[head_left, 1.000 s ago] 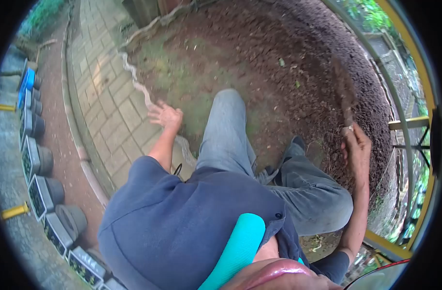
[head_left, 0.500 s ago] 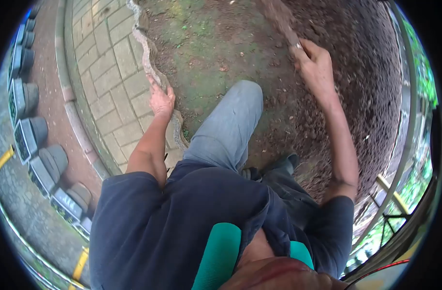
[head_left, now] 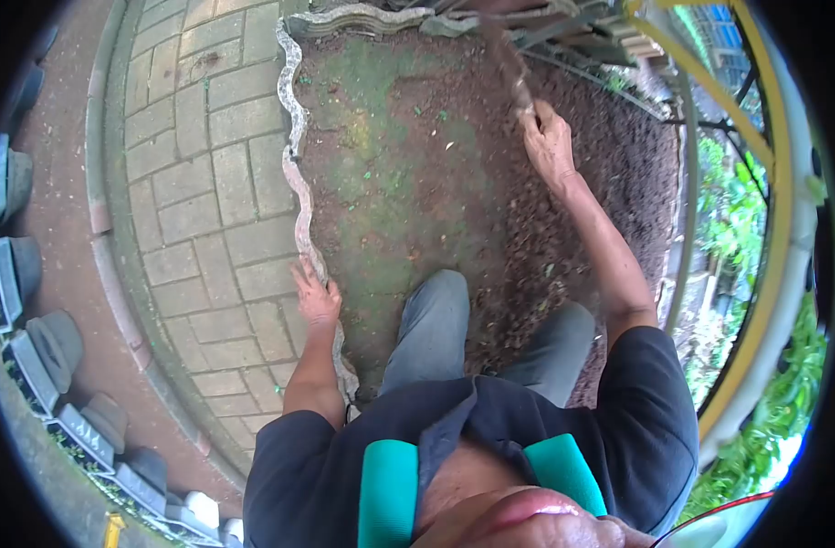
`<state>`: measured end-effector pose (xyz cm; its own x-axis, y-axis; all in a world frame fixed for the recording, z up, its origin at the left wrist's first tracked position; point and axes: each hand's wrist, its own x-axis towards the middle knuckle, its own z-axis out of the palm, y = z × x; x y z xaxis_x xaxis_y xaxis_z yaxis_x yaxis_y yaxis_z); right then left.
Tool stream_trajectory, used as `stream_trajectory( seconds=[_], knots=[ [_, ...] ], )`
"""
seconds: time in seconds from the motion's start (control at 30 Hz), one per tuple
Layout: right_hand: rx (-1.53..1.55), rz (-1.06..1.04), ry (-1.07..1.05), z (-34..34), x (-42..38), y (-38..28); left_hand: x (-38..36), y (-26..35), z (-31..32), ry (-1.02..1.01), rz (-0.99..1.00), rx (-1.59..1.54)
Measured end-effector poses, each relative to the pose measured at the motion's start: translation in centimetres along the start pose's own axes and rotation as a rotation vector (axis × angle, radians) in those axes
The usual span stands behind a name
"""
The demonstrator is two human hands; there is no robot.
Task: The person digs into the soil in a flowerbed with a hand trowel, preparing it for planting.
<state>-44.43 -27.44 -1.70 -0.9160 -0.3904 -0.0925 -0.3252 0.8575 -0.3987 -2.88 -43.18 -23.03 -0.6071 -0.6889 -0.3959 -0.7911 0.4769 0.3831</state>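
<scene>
My left hand [head_left: 318,300] is on the top of a wavy concrete garden edging [head_left: 294,105], its fingers on the paving side and its thumb on the soil side. My right hand [head_left: 551,151] is closed around the brown handle of a tool [head_left: 516,82], held out ahead over the soil bed. Motion smears the tool's far end, so its kind cannot be made out. Between my hands lies the soil bed [head_left: 417,155], with green moss on its left and loose, dark, crumbly earth on its right. My knees are bent at its near side.
Block paving [head_left: 189,183] runs along the left of the edging. Further left, several grey planters [head_left: 57,347] stand in a row beyond a curb [head_left: 116,301]. Yellow metal framework [head_left: 755,137] and plants [head_left: 737,201] border the right side. Another wavy edging [head_left: 362,16] closes the far end.
The view has tilted up, showing the bed's far end. My right hand has moved with the tool to the left relative to my body. My left hand stays on the edging.
</scene>
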Motion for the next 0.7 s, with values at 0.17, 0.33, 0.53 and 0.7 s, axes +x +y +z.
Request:
stream_trajectory(
  seconds=[0.17, 0.33, 0.53, 0.7],
  knots=[
    [0.134, 0.109, -0.128, -1.5, 3.3, -1.7, 0.0, -0.1, 0.0, -0.008, -0.026, 0.011],
    [0.231, -0.22, 0.352, 1.9, 8.5, -4.5, -0.6, -0.2, 0.1, 0.008, -0.065, 0.048],
    [0.032, 0.163, 0.054, 19.7, 16.2, 4.4, 0.1, -0.6, 1.2, 0.034, -0.073, 0.035],
    [0.208, 0.15, 0.148, 16.5, 13.1, 1.0, 0.0, -1.1, 1.8, 0.043, -0.042, 0.069]
  ],
)
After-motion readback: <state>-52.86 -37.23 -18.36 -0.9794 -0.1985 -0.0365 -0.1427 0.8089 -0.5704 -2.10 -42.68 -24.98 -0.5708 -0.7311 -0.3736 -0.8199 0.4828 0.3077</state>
